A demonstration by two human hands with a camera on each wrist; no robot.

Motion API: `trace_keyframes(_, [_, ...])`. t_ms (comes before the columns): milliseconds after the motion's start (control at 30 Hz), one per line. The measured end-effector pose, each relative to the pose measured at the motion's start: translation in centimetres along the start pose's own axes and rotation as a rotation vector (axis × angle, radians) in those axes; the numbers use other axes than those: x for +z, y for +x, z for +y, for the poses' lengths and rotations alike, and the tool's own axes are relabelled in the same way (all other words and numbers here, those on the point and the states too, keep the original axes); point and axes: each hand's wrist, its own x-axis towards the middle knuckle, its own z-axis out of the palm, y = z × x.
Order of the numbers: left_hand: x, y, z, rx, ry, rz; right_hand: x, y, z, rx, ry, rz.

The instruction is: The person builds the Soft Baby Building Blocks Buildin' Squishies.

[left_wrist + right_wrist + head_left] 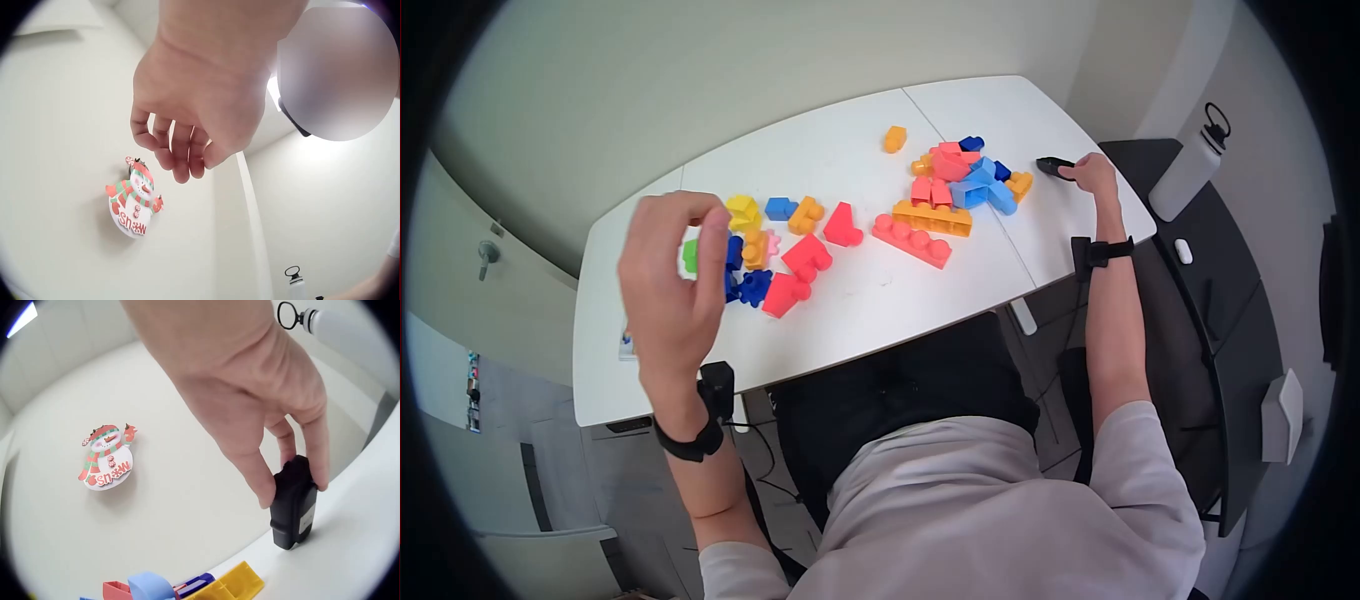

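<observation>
My right hand (1097, 178) is at the right end of the white table (800, 340). It pinches a small black device (292, 503) between thumb and fingers; the device stands upright in the right wrist view, its lower end close to the tabletop, with a pale label on one side. My left hand (670, 285) is raised over the table's left part with loosely bent fingers and nothing in them. In the head view it partly hides a group of blocks, among them a dark blue block (755, 289), a yellow block (743, 212) and a red block (786, 294).
A second heap of blocks, with a light blue block (985, 188) and a long orange block (933, 218), lies left of the right hand. A single orange block (895, 139) sits farther back. Beyond the table's right edge, a white bottle (1188, 172) stands on a dark surface (1235, 265).
</observation>
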Motion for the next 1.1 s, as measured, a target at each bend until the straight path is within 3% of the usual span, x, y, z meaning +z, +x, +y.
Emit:
trace_keyframes(133, [1.8,0.1,-0.7,-0.073,0.011,-0.089,0.4,0.2,-0.2,0.065,-0.004,-0.122])
trace_keyframes(200, [2.5,-0.2,-1.3,-0.104,0.067,-0.125,1.3,0.7,0.6,0.011,-0.076,-0.134])
trace_keyframes(300, [4.0,-1.1,-3.1,-0.196,0.086,-0.522,2.4,1.4,2.4,-0.036,-0.175,-0.129])
trace_keyframes(333, [4.8,-1.6,-3.8,-0.216,0.085,-0.514,2.5,1.6,2.6,-0.025,-0.176,-0.133])
trace_keyframes(433, [6.7,-2.8,-5.8,-0.358,0.116,-0.889,2.8,1.7,3.0,0.022,-0.159,-0.169])
trace_keyframes(533, [8.5,-4.5,-6.7,-0.355,0.214,-0.885,2.6,1.3,2.7,0.025,-0.181,-0.171])
trace_keyframes(600, [10.1,-5.8,-7.7,-0.413,0.242,-0.911,1.9,2.5,2.7,0.025,-0.185,-0.284])
trace_keyframes(733, [11.7,-7.0,-8.4,-0.506,0.285,-0.983,-0.7,2.6,0.4,-0.098,-0.212,-0.201])
trace_keyframes(800, [12.3,-7.3,-8.2,-0.488,0.324,-1.008,-1.8,2.6,-1.0,-0.228,-0.087,-0.069])
trace_keyframes(967, [12.9,-7.2,-8.6,-0.476,0.380,-1.078,-6.7,-4.8,-9.8,-0.381,0.043,-0.077])
trace_keyframes(1067, [12.0,-6.2,-8.7,-0.552,0.308,-1.172,-7.9,-9.0,-13.3,-0.457,0.092,-0.099])
trace_keyframes(1100, [11.2,-5.0,-8.4,-0.539,0.281,-1.281,-8.2,-10.3,-14.4,-0.512,0.114,-0.098])
